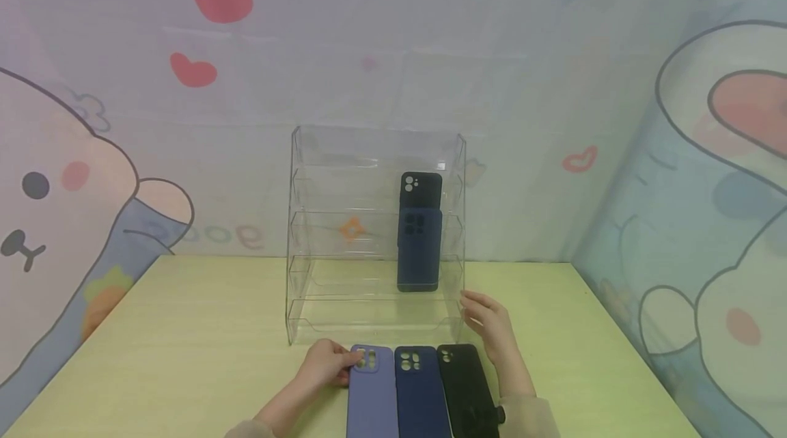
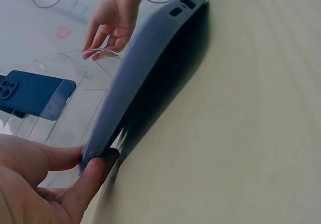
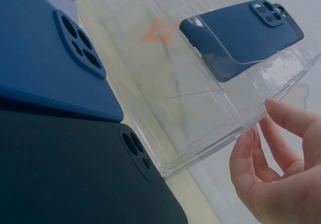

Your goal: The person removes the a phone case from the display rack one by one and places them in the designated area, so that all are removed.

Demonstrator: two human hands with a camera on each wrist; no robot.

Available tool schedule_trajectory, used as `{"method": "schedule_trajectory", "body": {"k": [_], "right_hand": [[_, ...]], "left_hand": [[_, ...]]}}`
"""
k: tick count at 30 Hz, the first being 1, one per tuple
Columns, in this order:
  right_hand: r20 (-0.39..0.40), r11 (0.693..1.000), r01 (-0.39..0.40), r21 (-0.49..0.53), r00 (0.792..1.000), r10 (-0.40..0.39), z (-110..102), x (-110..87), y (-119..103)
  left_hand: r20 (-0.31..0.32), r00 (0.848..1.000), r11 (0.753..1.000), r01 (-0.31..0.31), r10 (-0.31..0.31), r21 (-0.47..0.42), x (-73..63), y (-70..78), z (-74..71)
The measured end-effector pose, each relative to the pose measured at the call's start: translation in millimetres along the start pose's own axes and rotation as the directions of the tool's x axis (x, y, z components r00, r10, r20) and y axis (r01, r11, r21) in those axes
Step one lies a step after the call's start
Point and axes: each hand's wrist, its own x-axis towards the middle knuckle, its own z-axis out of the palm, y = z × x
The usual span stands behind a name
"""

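Thumb and fingers of my left hand [image 1: 326, 361] pinch the upper left corner of a purple phone case [image 1: 371, 397]. In the left wrist view, that case is tilted with a gap under it. Beside it lie a dark blue phone case [image 1: 421, 393] and a black phone case [image 1: 467, 390]. My right hand [image 1: 494, 329] rests its relaxed fingers against the right side of a clear tiered rack [image 1: 375, 311]. Another blue phone case [image 1: 419, 260] stands in the rack, overlapping a black phone case [image 1: 421, 190] on the tier behind.
The rack stands on a pale yellow table [image 1: 203, 342], right behind the row of cases. A cloth backdrop [image 1: 522, 96] printed with hearts and cartoon animals hangs behind and along the right side.
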Motion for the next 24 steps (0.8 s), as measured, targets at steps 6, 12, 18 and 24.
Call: {"method": "schedule_trajectory", "body": {"k": [6,12,18,24], "right_hand": [[-0.009,1.0,-0.002,-0.003,1.0,0.001,0,0.5,0],[-0.011,1.0,0.002,-0.012,1.0,-0.002,-1,0.7,0],[0.0,1.0,0.001,-0.017,1.0,-0.001,-1,0.5,1],[-0.002,1.0,0.002,-0.016,1.0,-0.002,-1,0.6,1]], "left_hand": [[-0.003,0.999,0.991,-0.054,0.055,0.123,-2.6,1.8,-0.7],[0.003,0.993,0.955,-0.116,0.12,0.273,-6.2,6.3,-3.2],[0.023,0.991,0.928,-0.13,0.13,0.348,-7.8,7.0,-4.1],[0.03,0.991,0.908,-0.129,0.128,0.398,-8.2,14.0,-7.2]]}}
